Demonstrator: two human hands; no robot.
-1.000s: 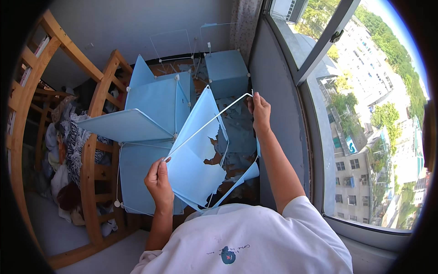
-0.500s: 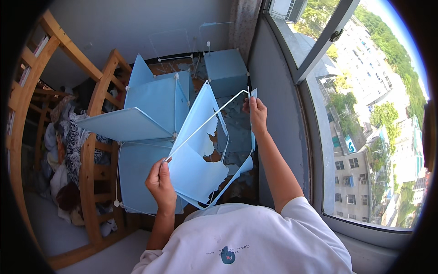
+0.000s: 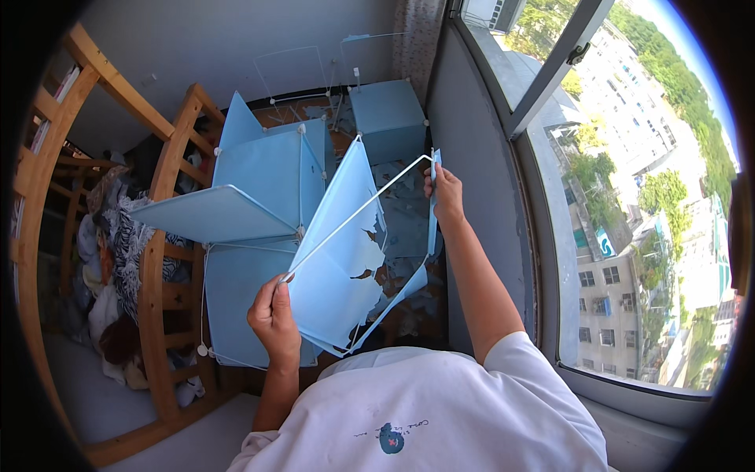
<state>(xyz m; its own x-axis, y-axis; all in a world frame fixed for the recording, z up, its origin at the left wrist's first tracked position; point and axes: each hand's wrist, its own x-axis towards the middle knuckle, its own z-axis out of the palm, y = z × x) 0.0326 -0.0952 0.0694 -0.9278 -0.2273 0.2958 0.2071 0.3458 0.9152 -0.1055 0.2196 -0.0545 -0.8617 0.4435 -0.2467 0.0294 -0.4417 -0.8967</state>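
In front of me I hold up a torn light-blue panel [image 3: 334,271] with a white wire frame [image 3: 358,212]. Ragged holes run down the panel's right part. My left hand [image 3: 274,321] is closed on the frame's near left corner, thumb on top. At the frame's far right end, my right hand [image 3: 445,193] grips a narrow blue strip [image 3: 434,216] of torn sheet next to the wire; its fingertips are partly hidden. Behind the panel stand blue panel cubes [image 3: 259,169] with white connectors at their corners, some panels sticking out.
Torn blue scraps [image 3: 401,204] litter the floor beyond the panel. Another blue cube [image 3: 387,110] stands by the far wall, near bare wire frames [image 3: 291,75]. On the left is a wooden bunk frame [image 3: 161,259] with heaped clothes [image 3: 118,315]; a window [image 3: 570,197] lines the right.
The panel has swung slightly, so its torn gap looks narrower. My right hand has shifted a little with the strip, and the left hand keeps its hold.
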